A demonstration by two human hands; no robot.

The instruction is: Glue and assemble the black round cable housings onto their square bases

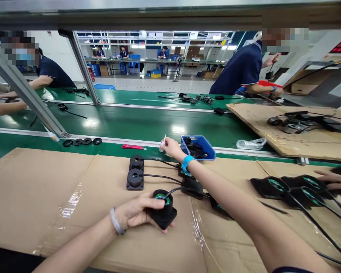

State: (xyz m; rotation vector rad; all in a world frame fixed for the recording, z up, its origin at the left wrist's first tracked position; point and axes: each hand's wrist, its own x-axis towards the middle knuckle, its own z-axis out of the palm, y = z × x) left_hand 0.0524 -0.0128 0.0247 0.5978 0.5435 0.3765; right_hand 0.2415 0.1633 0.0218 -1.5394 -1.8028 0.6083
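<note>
Your left hand [136, 213] is wrapped around a black housing [162, 212] on the cardboard-covered counter [45, 197], just in front of the two finished black housings [135, 172] that sit side by side. Your right hand [172, 148] is stretched out past those, beside the blue bin [199, 146], its grip pinching a small white tube [162, 144].

Keep the left grip firm and the housing's open top, where the green part shows, facing up. Hold it flat on the counter so it cannot rock when the tube comes to it.

The cable [184, 189] from the housing runs right under your right forearm, and more black parts lie just beyond it; lift your arm clear rather than drag across them. A red cutter [133, 146] and four black rings [82, 141] lie left of the bin at the green belt's [136, 125] edge. Far right of the bin, another person's hand [333, 182] rests on a row of black housings [290, 187].
</note>
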